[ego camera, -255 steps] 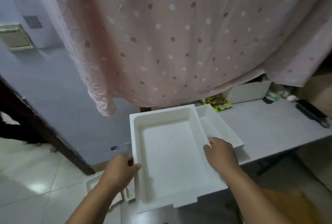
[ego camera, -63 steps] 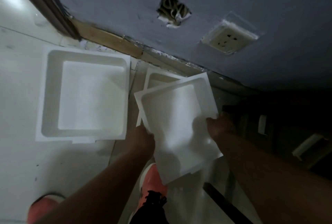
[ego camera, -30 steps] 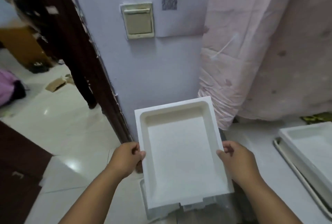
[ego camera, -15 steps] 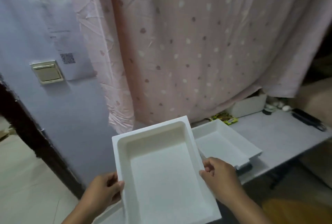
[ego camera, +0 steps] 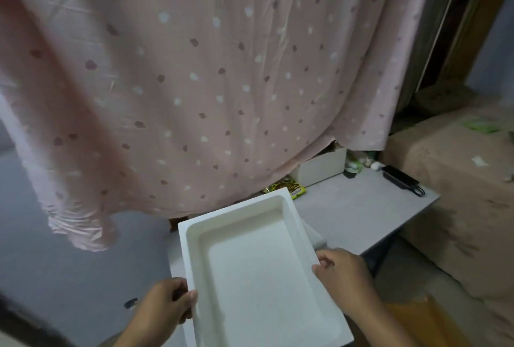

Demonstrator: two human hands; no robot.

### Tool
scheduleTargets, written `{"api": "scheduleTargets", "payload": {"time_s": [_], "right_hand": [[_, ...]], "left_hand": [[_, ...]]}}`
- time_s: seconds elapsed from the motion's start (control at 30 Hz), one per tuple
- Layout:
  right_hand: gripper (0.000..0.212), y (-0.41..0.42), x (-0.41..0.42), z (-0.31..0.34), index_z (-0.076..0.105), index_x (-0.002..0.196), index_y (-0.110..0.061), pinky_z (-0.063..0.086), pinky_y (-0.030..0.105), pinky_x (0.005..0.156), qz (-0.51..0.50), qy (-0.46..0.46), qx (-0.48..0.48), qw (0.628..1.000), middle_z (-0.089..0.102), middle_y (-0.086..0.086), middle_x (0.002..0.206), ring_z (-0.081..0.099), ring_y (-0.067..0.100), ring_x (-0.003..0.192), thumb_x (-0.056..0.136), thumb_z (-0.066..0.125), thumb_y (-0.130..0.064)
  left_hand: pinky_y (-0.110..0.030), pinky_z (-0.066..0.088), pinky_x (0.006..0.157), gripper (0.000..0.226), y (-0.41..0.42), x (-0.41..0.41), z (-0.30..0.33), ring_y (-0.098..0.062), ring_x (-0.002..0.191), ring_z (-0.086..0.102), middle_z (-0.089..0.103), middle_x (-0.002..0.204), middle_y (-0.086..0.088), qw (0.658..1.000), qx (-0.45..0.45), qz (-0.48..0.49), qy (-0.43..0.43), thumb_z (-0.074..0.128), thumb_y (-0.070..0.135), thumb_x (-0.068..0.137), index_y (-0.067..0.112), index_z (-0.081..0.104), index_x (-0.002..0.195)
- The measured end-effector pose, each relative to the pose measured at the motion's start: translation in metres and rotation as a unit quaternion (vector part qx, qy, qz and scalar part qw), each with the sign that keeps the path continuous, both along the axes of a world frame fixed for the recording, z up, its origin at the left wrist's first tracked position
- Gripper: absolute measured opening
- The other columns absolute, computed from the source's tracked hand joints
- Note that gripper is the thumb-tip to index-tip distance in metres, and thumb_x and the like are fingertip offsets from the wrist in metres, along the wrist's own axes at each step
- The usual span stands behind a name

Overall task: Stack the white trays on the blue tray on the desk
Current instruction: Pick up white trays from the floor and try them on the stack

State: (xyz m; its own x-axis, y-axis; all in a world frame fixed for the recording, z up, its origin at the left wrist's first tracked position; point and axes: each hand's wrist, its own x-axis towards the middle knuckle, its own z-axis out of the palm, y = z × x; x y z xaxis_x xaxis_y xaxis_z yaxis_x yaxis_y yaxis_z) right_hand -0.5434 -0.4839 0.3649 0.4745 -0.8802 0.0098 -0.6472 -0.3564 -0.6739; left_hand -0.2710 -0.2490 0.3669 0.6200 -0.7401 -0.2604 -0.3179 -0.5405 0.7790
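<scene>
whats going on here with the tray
A person holds a white tray by its long sides, left hand and right hand each gripping an edge. It is over the near end of the grey desk, covering most of another white tray beneath. It is not yet set down.

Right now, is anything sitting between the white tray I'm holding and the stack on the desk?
Nothing visible. The held white tray, gripped by the left hand and right hand, hovers over the stack, hiding most of it. The yellow packet lies behind, out of the way.
</scene>
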Motion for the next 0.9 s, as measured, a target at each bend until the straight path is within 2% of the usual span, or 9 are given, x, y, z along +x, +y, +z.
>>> {"api": "scheduleTargets", "payload": {"time_s": [0.13, 0.17, 0.2, 0.23, 0.4, 0.5, 0.57, 0.77, 0.9], "right_hand": [[0.021, -0.043, 0.031, 0.008, 0.059, 0.074, -0.007, 0.033, 0.026, 0.054, 0.003, 0.001, -0.017, 1.0, 0.054, 0.01, 0.066, 0.04, 0.011, 0.057, 0.073, 0.066, -0.026], [0.028, -0.053, 0.041, 0.01, 0.046, 0.077, -0.006, 0.031, 0.027, 0.053, 0.005, 0.004, -0.023, 1.0, 0.049, 0.008, 0.063, 0.037, 0.011, 0.056, 0.072, 0.065, -0.026], [0.026, -0.064, 0.051, 0.014, 0.045, 0.065, -0.009, 0.029, 0.028, 0.053, 0.007, 0.008, -0.03, 1.0, 0.043, 0.005, 0.059, 0.034, 0.012, 0.055, 0.072, 0.065, -0.026], [0.027, -0.072, 0.059, 0.014, 0.043, 0.066, -0.008, 0.028, 0.028, 0.053, 0.005, 0.007, -0.033, 0.999, 0.039, 0.001, 0.058, 0.033, 0.012, 0.055, 0.072, 0.064, -0.025], [0.021, -0.129, 0.086, 0.007, 0.057, 0.073, -0.005, 0.027, 0.027, 0.054, -0.001, 0.017, -0.018, 1.0, 0.042, -0.001, 0.058, 0.037, 0.011, 0.056, 0.076, 0.063, -0.025], [0.022, -0.151, 0.09, 0.004, 0.065, 0.084, -0.005, 0.033, 0.026, 0.053, -0.01, 0.029, -0.01, 0.999, 0.064, 0.01, 0.07, 0.046, 0.013, 0.056, 0.078, 0.062, -0.026], [0.02, -0.179, 0.102, -0.009, 0.065, 0.081, -0.004, 0.035, 0.027, 0.052, 0.001, 0.051, -0.006, 0.999, 0.066, 0.01, 0.072, 0.05, 0.017, 0.056, 0.081, 0.064, -0.024], [0.041, -0.225, 0.133, -0.041, 0.042, 0.054, -0.014, 0.027, 0.027, 0.05, 0.042, 0.081, 0.001, 0.996, 0.043, -0.004, 0.051, 0.036, 0.011, 0.049, 0.086, 0.065, -0.024], [0.041, -0.254, 0.149, -0.056, 0.044, 0.055, -0.014, 0.029, 0.027, 0.049, 0.072, 0.122, 0.003, 0.99, 0.046, 0.0, 0.051, 0.041, 0.014, 0.049, 0.087, 0.066, -0.028]], "left_hand": [[-0.032, 0.05, 0.058, 0.03, -0.041, 0.021, 0.007, -0.013, 0.047, 0.057, 0.069, 0.055, -0.011, 0.999, -0.017, 0.031, -0.005, 0.067, 0.006, 0.088, 0.01, 0.065, 0.059], [-0.03, 0.049, 0.057, 0.031, -0.052, 0.028, 0.008, -0.012, 0.046, 0.056, 0.068, 0.055, -0.012, 0.999, -0.028, 0.041, -0.008, 0.067, 0.004, 0.088, 0.008, 0.064, 0.058], [-0.028, 0.048, 0.055, 0.032, -0.063, 0.035, 0.008, -0.011, 0.045, 0.054, 0.067, 0.053, -0.013, 0.998, -0.042, 0.05, -0.011, 0.067, 0.004, 0.088, 0.008, 0.063, 0.056], [-0.025, 0.046, 0.053, 0.034, -0.072, 0.039, 0.007, -0.01, 0.044, 0.053, 0.065, 0.052, -0.012, 0.997, -0.048, 0.057, -0.017, 0.067, 0.004, 0.088, 0.007, 0.061, 0.054], [-0.026, 0.043, 0.053, 0.038, -0.129, 0.065, -0.007, -0.008, 0.042, 0.052, 0.065, 0.05, -0.006, 0.995, -0.061, 0.074, -0.025, 0.068, 0.012, 0.087, 0.015, 0.058, 0.051], [-0.029, 0.044, 0.057, 0.037, -0.151, 0.064, -0.012, -0.01, 0.046, 0.055, 0.065, 0.052, 0.001, 0.996, -0.032, 0.073, -0.036, 0.066, 0.018, 0.087, 0.02, 0.059, 0.051], [-0.028, 0.046, 0.056, 0.035, -0.172, 0.069, -0.026, -0.01, 0.047, 0.058, 0.066, 0.052, 0.002, 0.995, -0.017, 0.091, -0.044, 0.066, 0.019, 0.088, 0.016, 0.061, 0.053], [-0.022, 0.041, 0.052, 0.036, -0.209, 0.065, -0.043, -0.009, 0.051, 0.059, 0.065, 0.053, 0.001, 0.986, 0.06, 0.14, -0.072, 0.063, 0.024, 0.091, 0.014, 0.061, 0.056], [-0.023, 0.047, 0.055, 0.033, -0.227, 0.061, -0.051, -0.014, 0.058, 0.065, 0.069, 0.061, -0.002, 0.98, 0.109, 0.161, -0.052, 0.06, 0.026, 0.094, 0.009, 0.068, 0.067]]}}
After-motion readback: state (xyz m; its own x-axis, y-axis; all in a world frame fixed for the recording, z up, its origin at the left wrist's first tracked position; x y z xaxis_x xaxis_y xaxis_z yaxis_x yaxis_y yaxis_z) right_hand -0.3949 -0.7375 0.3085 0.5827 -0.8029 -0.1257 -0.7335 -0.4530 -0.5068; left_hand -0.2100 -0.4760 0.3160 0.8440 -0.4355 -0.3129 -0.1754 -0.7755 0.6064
